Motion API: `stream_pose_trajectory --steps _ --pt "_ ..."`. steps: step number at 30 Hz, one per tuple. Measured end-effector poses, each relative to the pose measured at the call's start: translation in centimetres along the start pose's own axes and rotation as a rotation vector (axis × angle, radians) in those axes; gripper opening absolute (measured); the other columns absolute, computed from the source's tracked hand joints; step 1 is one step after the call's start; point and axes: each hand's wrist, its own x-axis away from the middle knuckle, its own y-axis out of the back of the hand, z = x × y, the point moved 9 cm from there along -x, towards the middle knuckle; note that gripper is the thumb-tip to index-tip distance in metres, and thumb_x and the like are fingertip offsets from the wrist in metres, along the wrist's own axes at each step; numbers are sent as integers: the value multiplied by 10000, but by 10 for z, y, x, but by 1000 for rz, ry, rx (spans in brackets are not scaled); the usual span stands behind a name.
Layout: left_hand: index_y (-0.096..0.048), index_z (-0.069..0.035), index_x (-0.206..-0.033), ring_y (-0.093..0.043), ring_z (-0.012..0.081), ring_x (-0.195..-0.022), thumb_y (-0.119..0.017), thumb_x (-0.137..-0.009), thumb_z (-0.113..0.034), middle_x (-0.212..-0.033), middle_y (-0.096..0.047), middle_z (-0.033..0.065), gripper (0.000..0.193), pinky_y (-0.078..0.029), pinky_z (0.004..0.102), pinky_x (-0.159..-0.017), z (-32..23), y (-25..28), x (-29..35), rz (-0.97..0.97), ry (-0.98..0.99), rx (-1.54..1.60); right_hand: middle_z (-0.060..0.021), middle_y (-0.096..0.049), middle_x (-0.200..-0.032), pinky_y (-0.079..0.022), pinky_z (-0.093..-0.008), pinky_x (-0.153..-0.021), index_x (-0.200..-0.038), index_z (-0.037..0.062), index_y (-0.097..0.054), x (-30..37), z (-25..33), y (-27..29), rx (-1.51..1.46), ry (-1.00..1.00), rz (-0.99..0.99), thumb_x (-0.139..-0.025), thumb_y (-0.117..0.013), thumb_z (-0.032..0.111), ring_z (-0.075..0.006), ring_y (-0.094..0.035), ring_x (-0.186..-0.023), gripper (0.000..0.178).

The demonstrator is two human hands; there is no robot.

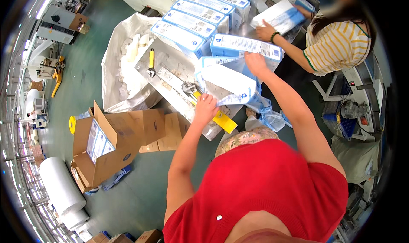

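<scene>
A white and blue printed plastic bag (228,84) lies tilted on the near end of the worktable, its mouth spread and greyish inside. My left hand (205,109) is closed on the bag's near left edge. At its far right edge my right hand (257,65) is closed on the film, close against a blue and white package (247,46). Under and beside my left hand lie an adjustable wrench (189,88) and a yellow flat piece (224,122). Farther left on the metal tabletop (170,57) rests another yellow-handled adjustable wrench (151,63).
Several blue and white packages (189,21) stand in a row at the back. A co-worker in a striped shirt (338,47) handles a white package (279,17). Left are a white sack (113,68) of scraps and an open carton (106,136). Blue film (272,120) hangs below the table.
</scene>
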Motion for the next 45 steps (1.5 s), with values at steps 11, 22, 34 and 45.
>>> stream_pose_trajectory --steps 11,22,34,45 --pt "-357 77 -1065 -442 449 -919 -557 -634 39 -1205 -210 296 477 -366 422 -845 62 9 -68 -245 887 60 -198 -606 -922 -473 -393 -758 -1017 1 -525 -29 58 1 -307 237 406 -682 -544 21 -342 -581 -894 336" --pt "-589 13 -954 -606 315 -779 -485 -688 36 -830 -631 176 286 -461 356 -734 148 -18 -49 -201 997 246 -144 -612 -949 -433 -373 -796 -1003 74 -593 -102 138 -40 -720 558 256 -665 -454 -100 -321 -554 -928 404" --pt "-535 -9 -937 -499 196 -621 -384 -737 61 -755 -526 59 260 -451 299 -556 160 -141 27 -754 1492 1710 -186 -603 -975 -431 -382 -810 -934 45 -632 -76 77 -140 -886 -167 433 -748 -540 159 -338 -568 -921 237" --pt "-528 -4 -1058 -590 241 -842 -540 -773 -130 -933 -605 124 313 -494 356 -677 -45 -147 35 -14 1658 1816 -159 -621 -852 -501 -369 -446 -1035 -16 -551 140 -3 -65 -1054 -315 1090 -752 -593 216 -271 -635 -703 369"
